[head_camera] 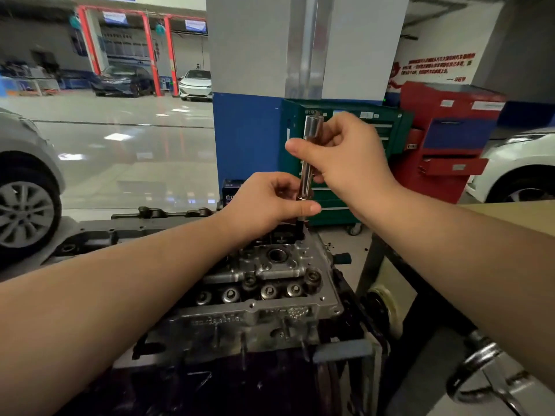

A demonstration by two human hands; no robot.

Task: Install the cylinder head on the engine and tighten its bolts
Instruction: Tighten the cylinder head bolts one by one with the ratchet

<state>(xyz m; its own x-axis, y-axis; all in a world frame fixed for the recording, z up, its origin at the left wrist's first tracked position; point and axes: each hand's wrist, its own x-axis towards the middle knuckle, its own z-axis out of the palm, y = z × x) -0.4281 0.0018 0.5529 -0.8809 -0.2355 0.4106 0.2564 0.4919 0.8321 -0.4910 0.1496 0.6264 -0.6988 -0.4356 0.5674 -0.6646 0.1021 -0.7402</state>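
The grey aluminium cylinder head (261, 313) sits on the engine on a stand below me, with valve springs and bolt heads showing along its top. A chrome socket extension bar (309, 163) stands nearly upright over the head's far end, its dark lower tip (299, 228) reaching down into the head. My right hand (345, 154) grips the bar's upper part just under its wide top. My left hand (270, 202) pinches the bar's lower end between thumb and fingers. What the tip sits on is hidden.
A dark cover part (126, 232) lies beyond the head at the left. A green tool cabinet (339, 205) and a red tool cart (450, 139) stand behind. A dark frame (399, 265) and metal handle (477, 367) are at the right. Cars are parked around.
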